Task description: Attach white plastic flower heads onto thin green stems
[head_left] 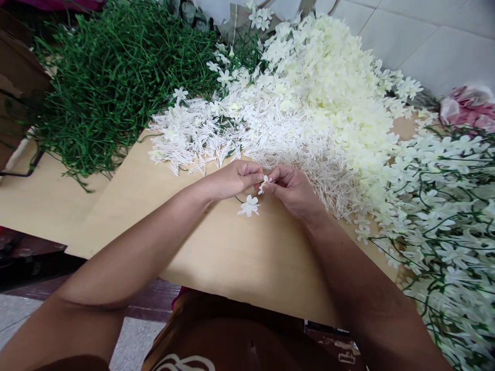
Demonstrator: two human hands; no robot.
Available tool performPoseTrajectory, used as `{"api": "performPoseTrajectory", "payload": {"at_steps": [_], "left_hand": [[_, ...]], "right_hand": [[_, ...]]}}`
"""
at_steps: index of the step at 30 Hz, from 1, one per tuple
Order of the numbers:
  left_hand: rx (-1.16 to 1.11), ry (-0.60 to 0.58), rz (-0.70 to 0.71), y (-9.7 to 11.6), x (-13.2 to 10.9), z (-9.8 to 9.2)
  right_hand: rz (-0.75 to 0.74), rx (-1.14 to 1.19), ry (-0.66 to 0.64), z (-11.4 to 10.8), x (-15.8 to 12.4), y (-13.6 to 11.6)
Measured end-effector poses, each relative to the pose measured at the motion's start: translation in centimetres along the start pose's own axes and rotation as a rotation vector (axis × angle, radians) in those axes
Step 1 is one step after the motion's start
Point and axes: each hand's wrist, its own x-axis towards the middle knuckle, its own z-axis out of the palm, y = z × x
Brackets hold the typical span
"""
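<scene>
My left hand (234,179) and my right hand (293,188) meet over the middle of a pale wooden board (216,247). The left fingers are pinched on a thin green stem with a white artificial flower (249,206) hanging below it. The right fingers are pinched on a small white flower piece (264,183) at the tip of that stem. Just behind the hands lies a heap of white plastic flower centres (247,134).
A pile of bare green stems (116,77) fills the back left. Cream flower petals (332,87) are heaped at the back right. Finished flowered stems (444,221) lie along the right edge. A pink cloth (469,105) sits at far right. Tiled floor (425,41) lies beyond.
</scene>
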Motion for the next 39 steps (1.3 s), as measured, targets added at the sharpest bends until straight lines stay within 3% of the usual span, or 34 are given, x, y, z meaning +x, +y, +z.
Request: {"api": "performPoseTrajectory", "payload": {"at_steps": [6,10,17,28,39], "left_hand": [[0.053,0.072,0.066,-0.8,0.6,0.1],[0.044,0.138,0.102,-1.0,0.8,0.3],[0.084,0.072,0.01,-0.1,0.1,0.1],[-0.012,0.013,0.101,-0.8,0.0,0.5],[0.021,0.046,0.14,-1.6,0.2,1.1]], "right_hand": [[-0.02,-0.036,0.173,1.1,0.0,0.2],[-0.014,0.04,0.216,1.4,0.4,0.3],[0.023,0.186,0.077,0.3,0.3,0.3],[0.068,0.167,-0.08,-0.6,0.6,-0.5],[-0.007,0.002,0.02,-0.1,0.3,-0.1]]}}
